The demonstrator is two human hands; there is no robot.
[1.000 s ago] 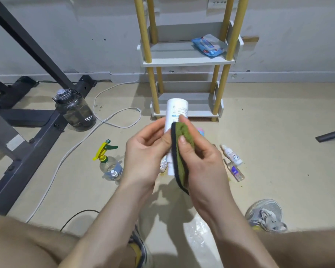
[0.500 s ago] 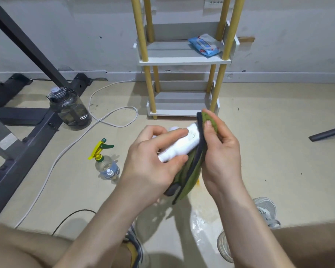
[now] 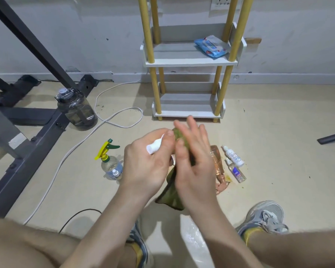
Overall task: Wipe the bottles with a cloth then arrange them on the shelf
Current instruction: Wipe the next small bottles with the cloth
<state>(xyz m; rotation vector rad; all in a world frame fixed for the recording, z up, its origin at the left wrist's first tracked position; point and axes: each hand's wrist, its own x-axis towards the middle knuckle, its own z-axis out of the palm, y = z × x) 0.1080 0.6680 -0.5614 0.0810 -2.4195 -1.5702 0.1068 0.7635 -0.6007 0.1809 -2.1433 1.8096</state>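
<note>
Far left of the hands, the dark metal frame (image 3: 27, 144) runs diagonally across the floor and closes off that side; a dark water jug (image 3: 76, 110) stands against it. A white cable (image 3: 112, 120) loops over the floor between the jug and the hands, and one thin black cable (image 3: 79, 215) curves below the left forearm.

Just left of the left hand stands one spray bottle (image 3: 109, 161) with a yellow and green trigger, and a small clear bottle (image 3: 116, 174) touches its base.

The left hand (image 3: 149, 163) is clenched around the white bottle (image 3: 154, 147), whose end sticks out beside the thumb. The right hand (image 3: 193, 159) presses the green cloth (image 3: 171, 194) flat against the bottle with fingers spread; the cloth's tail hangs below both palms.

Just right of the right hand lies one amber bottle (image 3: 218, 165) on a stained patch, then two small bottles: a white one (image 3: 232, 155) and a clear one (image 3: 237, 172).

Beyond the hands stands the shelf (image 3: 190, 62), two tiers in view. The lower tier is bare; the upper holds one blue wipes pack (image 3: 211, 45) at its right end. Bare floor lies between the hands and the shelf base, and further right of the small bottles.

Two sneakers show, one under the forearms (image 3: 137, 240), one (image 3: 265, 217) lower right.
</note>
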